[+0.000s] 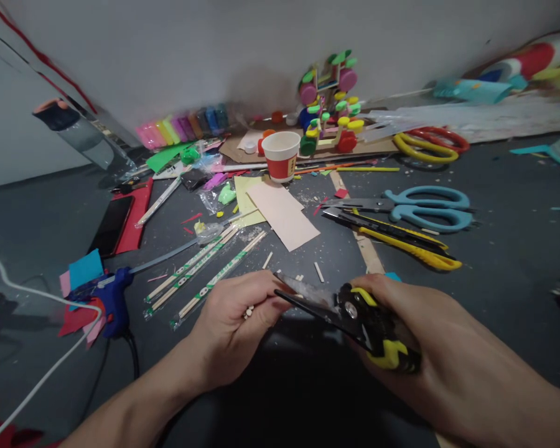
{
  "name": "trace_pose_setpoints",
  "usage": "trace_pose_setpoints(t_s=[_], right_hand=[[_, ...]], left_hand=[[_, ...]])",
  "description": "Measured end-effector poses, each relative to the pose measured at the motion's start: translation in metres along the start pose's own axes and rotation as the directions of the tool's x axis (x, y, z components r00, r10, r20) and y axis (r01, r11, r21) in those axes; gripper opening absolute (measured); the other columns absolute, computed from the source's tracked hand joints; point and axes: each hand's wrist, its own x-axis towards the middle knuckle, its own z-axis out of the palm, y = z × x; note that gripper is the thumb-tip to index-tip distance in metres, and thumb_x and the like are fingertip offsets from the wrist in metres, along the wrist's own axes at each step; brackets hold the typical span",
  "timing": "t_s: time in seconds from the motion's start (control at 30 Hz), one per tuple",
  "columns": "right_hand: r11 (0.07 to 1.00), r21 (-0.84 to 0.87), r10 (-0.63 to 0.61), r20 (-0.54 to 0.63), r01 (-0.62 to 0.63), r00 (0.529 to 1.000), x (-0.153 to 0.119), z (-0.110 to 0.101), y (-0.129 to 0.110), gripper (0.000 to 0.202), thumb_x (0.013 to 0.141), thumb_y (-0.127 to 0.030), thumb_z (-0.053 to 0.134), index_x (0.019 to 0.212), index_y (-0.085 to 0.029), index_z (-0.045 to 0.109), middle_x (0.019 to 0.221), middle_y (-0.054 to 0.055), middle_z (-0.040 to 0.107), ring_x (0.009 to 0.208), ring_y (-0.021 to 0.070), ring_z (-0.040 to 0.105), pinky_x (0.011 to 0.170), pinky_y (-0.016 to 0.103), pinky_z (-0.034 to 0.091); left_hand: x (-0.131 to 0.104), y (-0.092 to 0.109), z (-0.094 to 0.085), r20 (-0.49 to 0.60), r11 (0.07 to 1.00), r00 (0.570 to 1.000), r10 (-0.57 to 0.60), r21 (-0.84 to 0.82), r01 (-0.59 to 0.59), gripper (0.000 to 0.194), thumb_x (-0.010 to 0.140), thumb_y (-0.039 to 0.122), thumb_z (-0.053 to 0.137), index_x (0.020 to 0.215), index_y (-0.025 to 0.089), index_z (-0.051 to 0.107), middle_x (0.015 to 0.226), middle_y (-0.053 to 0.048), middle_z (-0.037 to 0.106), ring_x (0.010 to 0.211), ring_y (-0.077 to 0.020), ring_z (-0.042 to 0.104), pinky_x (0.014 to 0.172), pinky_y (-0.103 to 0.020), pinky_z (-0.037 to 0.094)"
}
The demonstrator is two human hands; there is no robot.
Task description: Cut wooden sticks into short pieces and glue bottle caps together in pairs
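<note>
My left hand [240, 326] is closed around several thin wooden sticks [248, 312]; their pale cut ends poke out between the fingers. In my right hand [410, 323] is a pair of black-and-yellow shears [354, 314]. Their blades stand apart and point left, with the tips right at my left thumb and forefinger. Whether a stick lies between the blades cannot be made out. Just beyond the hands lie a short white stick piece [318, 272] and wrapped chopsticks [221, 274] in clear, green-printed sleeves.
Blue-handled scissors [429, 208] and a yellow utility knife [410, 247] lie at the right. Past the pink paper strip [287, 218] stands a paper cup [280, 158]. A blue glue gun [116, 302] and a phone [112, 224] are on the left. Colourful wheeled models [329, 118] stand behind.
</note>
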Motion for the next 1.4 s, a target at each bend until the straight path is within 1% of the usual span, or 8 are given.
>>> trace_pose_setpoints(t_s=[0.5,0.73,0.83,0.93,1.1,1.23,1.33,1.4], right_hand=[[0.999,0.03,0.04,0.077,-0.042,0.996,0.0,-0.003,0.002,0.009,0.082,-0.026,0.056,0.082,-0.024,0.048,0.072,-0.003,0.06,0.056,0.015,0.049,0.049,0.028,0.033],[0.999,-0.037,-0.009,0.025,0.01,1.0,-0.003,-0.002,0.004,0.004,0.083,-0.023,0.052,0.081,-0.024,0.049,0.067,-0.003,0.059,0.054,0.0165,0.052,0.048,0.028,0.033],[0.999,0.006,0.034,0.007,-0.034,0.999,0.0,-0.002,0.004,0.004,0.084,-0.025,0.055,0.085,-0.024,0.051,0.071,-0.003,0.061,0.058,0.0162,0.056,0.05,0.026,0.039],[0.994,0.045,0.105,-0.158,-0.099,0.982,0.004,-0.005,0.005,0.015,0.086,-0.034,0.061,0.096,-0.024,0.056,0.081,-0.002,0.065,0.068,0.0177,0.062,0.056,0.026,0.047],[0.984,0.069,0.176,-0.331,-0.162,0.927,0.008,-0.014,0.008,0.028,0.086,-0.047,0.063,0.099,-0.023,0.058,0.086,0.002,0.064,0.07,0.0204,0.059,0.061,0.03,0.045],[0.972,0.091,0.234,-0.274,-0.217,0.933,0.009,-0.016,0.005,0.03,0.086,-0.046,0.061,0.101,-0.02,0.056,0.092,0.006,0.065,0.078,0.0234,0.06,0.07,0.033,0.046],[0.968,0.108,0.245,-0.249,-0.225,0.937,0.009,-0.014,0.002,0.032,0.085,-0.047,0.061,0.102,-0.02,0.056,0.093,0.007,0.067,0.078,0.0253,0.061,0.068,0.034,0.046],[0.969,0.1,0.244,-0.238,-0.227,0.94,0.009,-0.013,0.001,0.031,0.086,-0.046,0.061,0.102,-0.02,0.056,0.093,0.007,0.067,0.078,0.0254,0.061,0.067,0.034,0.046]], left_hand=[[-0.001,0.001,-0.001,0.056,0.996,0.996,-0.065,-0.061,0.069,0.02,0.1,0.016,0.05,0.084,0.02,0.062,0.076,0.005,0.063,0.069,-0.0066,0.055,0.063,-0.018,0.039],[0.001,0.002,0.001,0.091,0.976,0.983,-0.158,-0.136,0.17,0.034,0.1,0.028,0.05,0.068,0.017,0.054,0.069,0.003,0.051,0.061,-0.0078,0.043,0.057,-0.022,0.033],[0.0,0.0,0.006,0.137,0.876,0.946,-0.293,-0.359,0.323,0.028,0.1,0.033,0.049,0.08,0.018,0.062,0.064,0.004,0.054,0.053,-0.0068,0.037,0.05,-0.021,0.028],[0.003,-0.003,0.013,0.199,0.684,0.888,-0.414,-0.576,0.448,0.019,0.099,0.034,0.05,0.103,0.021,0.063,0.053,0.007,0.052,0.043,-0.0058,0.029,0.044,-0.02,0.021],[0.014,-0.012,0.016,0.268,0.466,0.79,-0.552,-0.686,0.559,0.018,0.091,0.032,0.056,0.079,0.019,0.052,0.065,0.005,0.056,0.038,-0.0019,0.022,0.039,-0.019,0.013],[0.017,-0.015,0.016,0.195,0.651,0.818,-0.541,-0.517,0.555,0.033,0.089,0.044,0.062,0.072,0.02,0.049,0.057,0.01,0.038,0.045,-0.0056,0.026,0.044,-0.019,0.02],[0.018,-0.016,0.02,0.114,0.9,0.894,-0.433,-0.001,0.436,0.02,0.09,0.035,0.065,0.079,0.019,0.059,0.062,0.006,0.049,0.055,-0.0099,0.042,0.054,-0.022,0.031],[0.02,-0.016,0.023,0.118,0.905,0.921,-0.372,0.269,0.33,0.011,0.09,0.028,0.064,0.083,0.019,0.063,0.065,0.004,0.056,0.059,-0.0128,0.048,0.059,-0.025,0.032]])
